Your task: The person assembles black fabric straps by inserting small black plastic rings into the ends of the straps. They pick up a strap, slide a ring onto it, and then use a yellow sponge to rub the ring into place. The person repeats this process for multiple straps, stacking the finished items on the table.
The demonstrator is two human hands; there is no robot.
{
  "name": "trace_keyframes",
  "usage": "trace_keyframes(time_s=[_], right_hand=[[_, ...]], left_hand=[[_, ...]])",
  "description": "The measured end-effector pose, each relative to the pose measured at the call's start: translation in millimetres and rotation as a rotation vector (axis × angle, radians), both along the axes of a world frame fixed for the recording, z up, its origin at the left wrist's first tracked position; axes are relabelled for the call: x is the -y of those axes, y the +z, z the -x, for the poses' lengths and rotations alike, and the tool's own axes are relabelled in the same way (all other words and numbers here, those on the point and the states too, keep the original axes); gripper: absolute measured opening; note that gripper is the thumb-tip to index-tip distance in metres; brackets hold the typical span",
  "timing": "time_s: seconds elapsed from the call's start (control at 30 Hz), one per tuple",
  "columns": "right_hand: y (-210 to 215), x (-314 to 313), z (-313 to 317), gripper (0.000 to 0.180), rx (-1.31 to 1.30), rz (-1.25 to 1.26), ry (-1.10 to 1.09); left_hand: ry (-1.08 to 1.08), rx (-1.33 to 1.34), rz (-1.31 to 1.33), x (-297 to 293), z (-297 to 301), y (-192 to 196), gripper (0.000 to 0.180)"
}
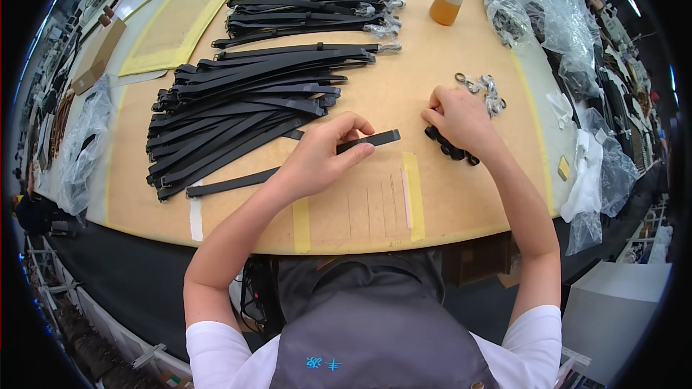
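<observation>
My left hand [324, 156] grips a black strap [234, 184] between thumb and fingers. The strap's free tip sticks out to the right, and its buckle end lies on the table at the left. Above a small row of black loops [448, 148], my right hand [459, 121] has its thumb and fingertips pinched together; what they hold, if anything, is hidden. Just beyond that hand lies a cluster of metal clasps [489, 94], some in clear wrapping. A fanned pile of black straps [249, 101] spreads left of my left hand.
Farther back lies a second group of black straps [310, 11] with plastic-wrapped metal ends. A bottle of amber liquid [447, 3] stands at the back. Yellow tape strips [413, 198] and drawn lines mark the near tabletop. Plastic bags [569, 36] heap along the right edge; a cardboard box [99, 56] sits left.
</observation>
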State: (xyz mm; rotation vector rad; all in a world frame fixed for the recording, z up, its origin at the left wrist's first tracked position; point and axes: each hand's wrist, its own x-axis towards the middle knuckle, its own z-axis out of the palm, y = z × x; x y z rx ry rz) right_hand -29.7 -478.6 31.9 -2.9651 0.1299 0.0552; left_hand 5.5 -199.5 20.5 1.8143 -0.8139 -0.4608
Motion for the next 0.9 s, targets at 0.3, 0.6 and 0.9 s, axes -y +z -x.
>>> trace_keyframes(time_s=[0.3,0.6,0.9], right_hand=[[-12.1,-44.2,9.2,0.028,-0.143,-1.637,-0.062],[-29.9,-66.7,16.9,0.015,-0.005,-1.771,-0.145],[0.0,-45.6,5.2,0.029,0.133,-0.926,0.09]], left_hand=[[0.085,0.104,0.067,-0.8,-4.7,-8.3,0.025],[0.217,0.203,0.046,-1.1,-1.4,-4.8,0.025],[0.144,0.267,0.12,2.3,2.2,-12.1,0.041]])
